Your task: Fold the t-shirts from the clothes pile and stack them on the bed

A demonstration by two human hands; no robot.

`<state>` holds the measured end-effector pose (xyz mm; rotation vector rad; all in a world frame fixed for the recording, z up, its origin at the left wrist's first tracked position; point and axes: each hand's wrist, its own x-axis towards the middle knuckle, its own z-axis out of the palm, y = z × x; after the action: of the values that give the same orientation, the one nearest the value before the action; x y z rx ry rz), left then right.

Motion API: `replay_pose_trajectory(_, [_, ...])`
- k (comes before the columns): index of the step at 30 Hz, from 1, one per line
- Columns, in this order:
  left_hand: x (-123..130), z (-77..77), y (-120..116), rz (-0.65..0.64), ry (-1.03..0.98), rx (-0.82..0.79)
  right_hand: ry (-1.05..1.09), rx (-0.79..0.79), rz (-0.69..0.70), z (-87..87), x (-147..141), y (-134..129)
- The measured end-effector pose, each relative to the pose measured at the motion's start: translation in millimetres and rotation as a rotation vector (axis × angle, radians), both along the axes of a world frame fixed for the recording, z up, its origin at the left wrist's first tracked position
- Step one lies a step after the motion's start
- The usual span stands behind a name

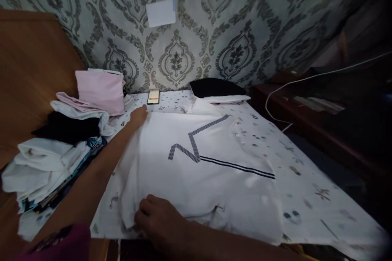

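A white shirt (171, 183) with dark striped lines lies spread across the printed sheet. At its far left corner, my left hand (139, 116) is closed on the cloth, with the arm stretched along the left side. Nearer to me, my right hand (161, 216) has its fingers curled round the shirt's near left edge. The fabric between both hands is drawn fairly straight, with loose folds below it on the left. Small creases show along the near edge by my right forearm.
Piled garments stand at the left: a pink folded cloth (99, 89), a black one (69, 127) and white ones (43, 165). A phone (153, 97) lies near the wall. Black folded clothing (216, 88) rests at the back. A white cable (321, 74) hangs at right.
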<state>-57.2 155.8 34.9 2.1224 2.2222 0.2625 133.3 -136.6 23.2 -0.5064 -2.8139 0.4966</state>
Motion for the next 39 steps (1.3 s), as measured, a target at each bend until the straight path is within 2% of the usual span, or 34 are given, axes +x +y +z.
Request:
replay_pose_trajectory(3, [20.8, 6.3, -16.1, -0.007, 0.034, 0.056, 0.018, -0.004, 0.088, 10.7, 5.4, 5.3])
replay_pose_trajectory(6, [53.5, 3.5, -50.3, -0.106, 0.046, 0.098, 0.040, -0.034, 0.060, 18.7, 9.8, 10.5])
replay_pose_trajectory(9, [80.6, -12.8, -94.5, -0.330, 0.012, 0.053, 0.057, 0.020, 0.049, 10.7, 9.3, 11.1])
replay_pose_trajectory(10, [83.5, -19.2, -107.0, -0.422, -0.032, 0.022, 0.064, 0.055, 0.057, 5.6, 8.6, 10.0])
replay_pose_trajectory(12, [76.0, -28.4, -122.7, -0.495, -0.089, -0.039, 0.068, 0.116, 0.071, -3.9, 7.2, 6.9])
replay_pose_trajectory(14, [51.2, -30.0, -124.7, -0.407, -0.089, -0.057, 0.073, 0.143, 0.067, -9.9, 5.9, 4.1])
replay_pose_trajectory(18, [-20.0, -16.2, -109.0, -0.066, -0.014, 0.012, 0.098, 0.161, 0.031, -12.3, -0.3, 4.7])
replay_pose_trajectory(20, [-47.9, -9.0, -106.1, 0.019, -0.006, -0.002, 0.085, 0.186, 0.024, -12.9, -5.3, 6.8])
replay_pose_trajectory(22, [-64.0, -5.1, -109.2, 0.056, -0.016, -0.048, 0.071, 0.187, 0.026, -13.9, -10.1, 8.3])
replay_pose_trajectory(25, [-69.9, -4.0, -117.2, 0.077, -0.041, -0.118, 0.094, 0.068, -0.014, -13.2, -14.2, 8.2])
replay_pose_trajectory(29, [-67.7, -1.1, -119.9, 0.055, -0.085, -0.136, 0.281, -0.321, -0.192, -6.4, -13.8, 7.0])
replay_pose_trajectory(31, [-68.4, 2.2, -119.8, 0.062, -0.110, -0.125, 0.369, -0.460, -0.237, -4.3, -13.5, 6.8])
replay_pose_trajectory(33, [-68.9, 5.9, -122.3, 0.078, -0.122, -0.118, 0.383, -0.485, -0.222, -4.8, -13.6, 6.0])
replay_pose_trajectory(35, [-66.5, 10.0, -128.7, 0.088, -0.118, -0.123, 0.346, -0.424, -0.155, -6.0, -14.0, 3.7])
replay_pose_trajectory(37, [-58.8, 14.0, -139.1, 0.086, -0.051, -0.107, 0.291, -0.343, -0.070, -4.9, -13.7, -0.5])
replay_pose_trajectory(39, [-45.5, 16.6, -152.6, 0.038, 0.064, -0.022, 0.236, -0.289, -0.002, -0.2, -11.7, -5.6])
